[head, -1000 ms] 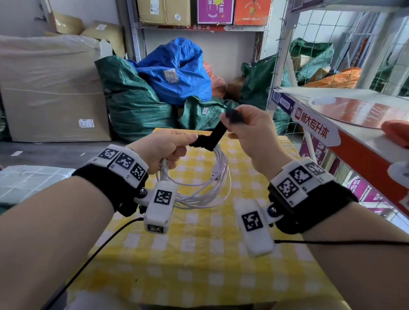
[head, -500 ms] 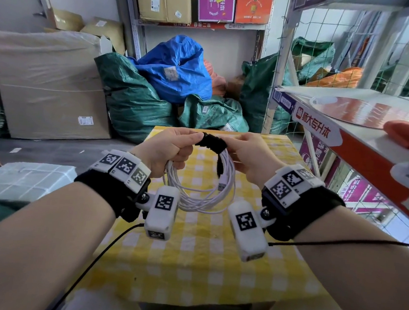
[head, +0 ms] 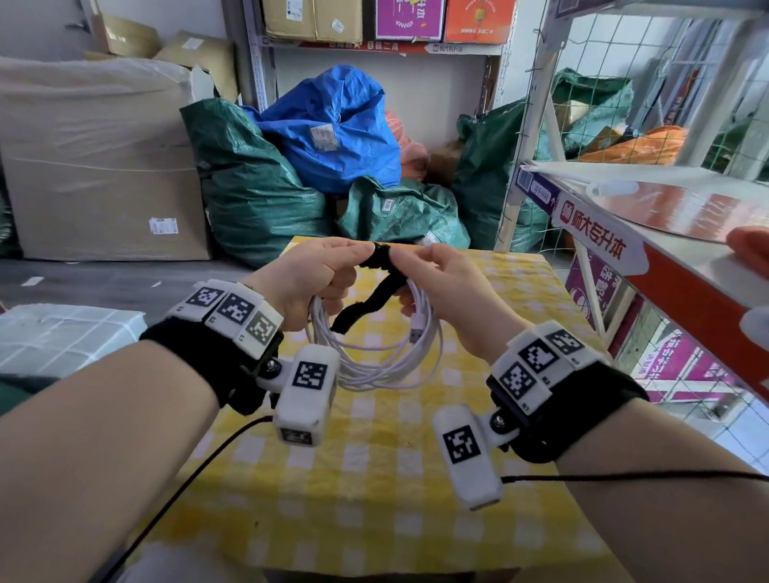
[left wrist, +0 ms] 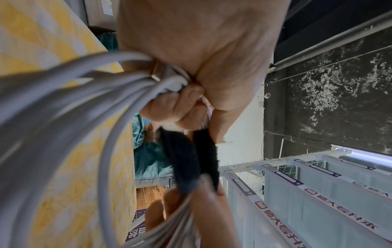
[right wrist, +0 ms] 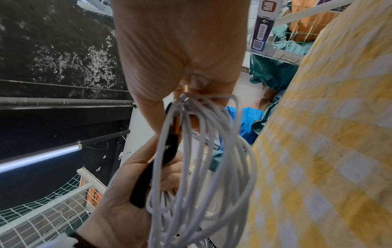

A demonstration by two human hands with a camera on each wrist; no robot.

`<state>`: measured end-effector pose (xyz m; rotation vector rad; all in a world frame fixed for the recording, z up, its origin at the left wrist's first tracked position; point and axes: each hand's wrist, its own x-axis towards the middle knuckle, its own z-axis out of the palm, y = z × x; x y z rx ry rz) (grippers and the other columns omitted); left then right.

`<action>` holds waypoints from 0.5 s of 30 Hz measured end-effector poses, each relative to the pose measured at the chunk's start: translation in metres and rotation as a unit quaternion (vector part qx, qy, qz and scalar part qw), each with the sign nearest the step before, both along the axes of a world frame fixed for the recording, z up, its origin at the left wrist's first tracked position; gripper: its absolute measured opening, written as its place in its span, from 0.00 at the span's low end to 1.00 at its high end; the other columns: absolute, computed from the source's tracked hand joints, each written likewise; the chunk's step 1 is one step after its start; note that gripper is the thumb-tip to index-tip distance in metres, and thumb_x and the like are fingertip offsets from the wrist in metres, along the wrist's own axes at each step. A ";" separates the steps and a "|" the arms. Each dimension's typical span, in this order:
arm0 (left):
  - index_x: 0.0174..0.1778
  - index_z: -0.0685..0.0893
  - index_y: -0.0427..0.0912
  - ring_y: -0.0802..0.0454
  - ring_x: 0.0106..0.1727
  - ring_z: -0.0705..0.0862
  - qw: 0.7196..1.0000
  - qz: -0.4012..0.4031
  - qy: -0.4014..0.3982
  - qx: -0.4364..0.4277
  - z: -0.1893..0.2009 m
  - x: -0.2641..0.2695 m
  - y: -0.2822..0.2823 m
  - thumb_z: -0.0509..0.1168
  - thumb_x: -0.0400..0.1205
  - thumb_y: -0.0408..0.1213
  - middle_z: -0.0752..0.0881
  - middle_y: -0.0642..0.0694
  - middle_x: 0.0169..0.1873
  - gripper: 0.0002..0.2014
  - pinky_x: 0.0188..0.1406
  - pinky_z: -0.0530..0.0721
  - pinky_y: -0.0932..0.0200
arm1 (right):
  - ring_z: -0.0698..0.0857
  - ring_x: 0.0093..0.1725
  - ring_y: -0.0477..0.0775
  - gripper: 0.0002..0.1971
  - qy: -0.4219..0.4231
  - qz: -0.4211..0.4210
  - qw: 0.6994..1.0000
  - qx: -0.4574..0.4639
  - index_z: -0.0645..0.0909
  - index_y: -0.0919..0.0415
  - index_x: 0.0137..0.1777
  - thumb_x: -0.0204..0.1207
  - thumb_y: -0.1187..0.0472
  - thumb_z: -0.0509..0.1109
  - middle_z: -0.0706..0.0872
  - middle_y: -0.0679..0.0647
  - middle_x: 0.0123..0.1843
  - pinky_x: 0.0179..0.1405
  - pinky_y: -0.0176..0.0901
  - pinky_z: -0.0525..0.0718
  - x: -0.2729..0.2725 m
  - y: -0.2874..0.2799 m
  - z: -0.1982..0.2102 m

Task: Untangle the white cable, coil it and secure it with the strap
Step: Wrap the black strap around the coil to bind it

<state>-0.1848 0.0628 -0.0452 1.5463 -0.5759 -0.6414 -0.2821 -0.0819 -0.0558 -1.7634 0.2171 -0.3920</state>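
Note:
The white cable [head: 381, 369] hangs as a round coil of several loops above the yellow checked table [head: 357, 496], held up between both hands. My left hand [head: 315, 272] grips the coil's top left, fingers curled around the bundled strands [left wrist: 131, 80]. My right hand [head: 439, 277] holds the top right and pinches the black strap [head: 378, 256] against the coil. The strap is wrapped over the coil's top, and its loose tail [head: 363, 308] dangles down inside the loop. In the left wrist view the strap [left wrist: 186, 159] runs between the two hands. A USB plug [head: 418, 333] hangs inside the coil.
A white metal shelf [head: 653, 248] with red signs and wire mesh stands close on the right. Green and blue sacks [head: 320, 148] and a large wrapped carton [head: 94, 158] lie beyond the table's far edge. A wrapped white box [head: 47, 338] sits low on the left.
A second ago my right hand held the strap stretched up and away from the coil. It has since come down to the coil's top, wrapping the strap over the bundle; the tail now hangs loose.

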 end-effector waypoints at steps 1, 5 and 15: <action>0.37 0.75 0.46 0.58 0.17 0.55 1.000 0.005 0.009 -0.005 0.001 0.001 0.000 0.58 0.86 0.42 0.61 0.54 0.17 0.12 0.12 0.57 0.68 | 0.84 0.36 0.52 0.17 -0.001 0.011 1.000 -0.017 0.77 0.59 0.58 0.73 0.56 0.76 0.87 0.58 0.40 0.45 0.51 0.87 -0.001 0.001 0.000; 0.34 0.69 0.47 0.58 0.16 0.55 0.999 0.013 0.031 -0.010 0.001 0.003 0.000 0.58 0.86 0.42 0.60 0.54 0.17 0.14 0.12 0.57 0.67 | 0.80 0.37 0.55 0.29 0.001 0.051 0.996 -0.080 0.71 0.49 0.60 0.65 0.78 0.70 0.81 0.56 0.37 0.36 0.47 0.78 -0.005 0.003 0.001; 0.35 0.73 0.46 0.58 0.17 0.56 0.999 0.000 0.047 -0.006 0.004 -0.004 0.001 0.57 0.86 0.41 0.60 0.53 0.19 0.13 0.18 0.54 0.64 | 0.80 0.30 0.45 0.07 -0.083 -0.054 0.974 -0.201 0.81 0.51 0.50 0.73 0.57 0.74 0.88 0.51 0.39 0.33 0.48 0.80 -0.003 0.002 -0.002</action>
